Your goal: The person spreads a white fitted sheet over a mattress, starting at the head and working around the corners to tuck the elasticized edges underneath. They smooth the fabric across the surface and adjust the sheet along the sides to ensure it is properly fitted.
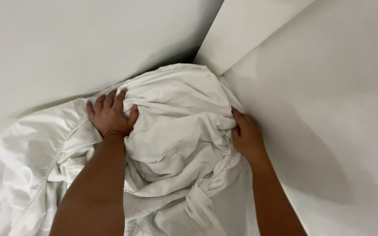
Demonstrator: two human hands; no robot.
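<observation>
Head view: a bunched white fitted sheet (171, 131) is pressed into the wall corner at 12 o'clock. The left hand (110, 114) lies flat on it, grip open. The right hand (246, 136) is curled on the 3 o'clock edge. Much stays crumpled; the mattress is hidden.

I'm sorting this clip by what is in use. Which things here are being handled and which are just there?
In use:
- bunched white sheet, with a gathered hem
- left hand, pressed flat on the sheet
- right hand, gripping a fold at the sheet's edge

Just there:
- white wall on the left
- white panel on the right
</observation>
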